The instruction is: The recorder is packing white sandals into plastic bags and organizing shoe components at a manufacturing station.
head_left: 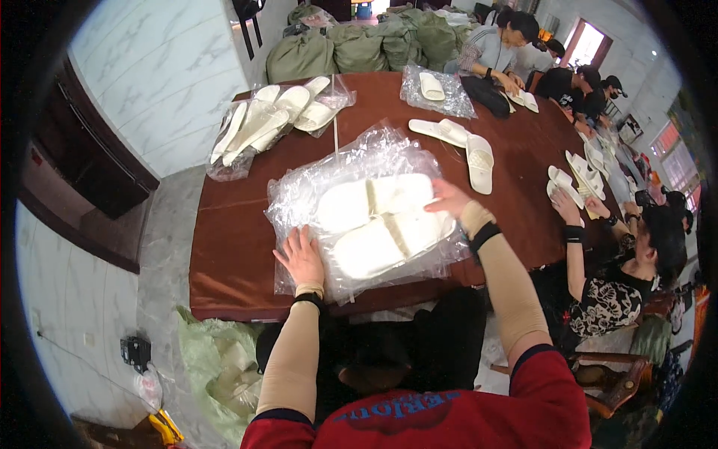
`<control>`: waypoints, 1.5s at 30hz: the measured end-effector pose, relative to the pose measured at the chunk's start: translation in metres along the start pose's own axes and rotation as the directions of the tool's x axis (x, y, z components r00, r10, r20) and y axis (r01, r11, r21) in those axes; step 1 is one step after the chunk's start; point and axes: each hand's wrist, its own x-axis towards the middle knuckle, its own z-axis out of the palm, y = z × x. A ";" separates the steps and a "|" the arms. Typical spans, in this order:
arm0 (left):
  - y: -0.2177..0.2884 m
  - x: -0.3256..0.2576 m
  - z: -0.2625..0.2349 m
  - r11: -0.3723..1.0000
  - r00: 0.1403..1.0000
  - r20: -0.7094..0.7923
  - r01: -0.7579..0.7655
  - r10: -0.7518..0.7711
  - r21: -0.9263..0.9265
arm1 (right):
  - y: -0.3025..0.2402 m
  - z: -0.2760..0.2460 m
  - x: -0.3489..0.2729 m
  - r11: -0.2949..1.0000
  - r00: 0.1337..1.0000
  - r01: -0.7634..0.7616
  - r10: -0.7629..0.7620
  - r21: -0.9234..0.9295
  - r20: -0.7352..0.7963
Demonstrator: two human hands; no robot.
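In front of me a pair of cream-white slippers lies side by side on a stack of clear plastic bags (299, 187). The far slipper (344, 206) and the near slipper (366, 251) both have a wide strap across the middle. At their right ends is my right hand (451, 200), its fingers closed on the edge of a slipper, with part of the grip hidden. My left hand (301, 257) rests with spread fingers on the plastic by the left edge of the stack and holds nothing.
Bagged slippers (269, 120) lie at the back left of the brown-covered table (224, 254). Two loose slippers (479, 161) and another bagged slipper (431, 86) lie beyond my right hand. Co-workers handle slippers along the right side. A green sack (202, 367) stands on the floor.
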 end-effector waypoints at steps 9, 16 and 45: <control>0.005 0.006 0.000 1.000 1.000 0.022 0.007 -0.007 -0.009 | -0.062 -0.154 -0.077 0.996 0.981 -0.091 0.092 0.016 -0.173; 0.007 0.004 0.002 1.000 0.999 0.044 0.008 -0.008 -0.010 | -0.043 -0.255 -0.117 0.992 0.735 -0.115 0.119 0.050 -0.668; -0.006 0.018 -0.161 -0.224 0.864 0.214 0.121 -0.456 -0.967 | -0.114 0.314 -0.150 0.960 0.964 0.034 -0.105 0.279 0.243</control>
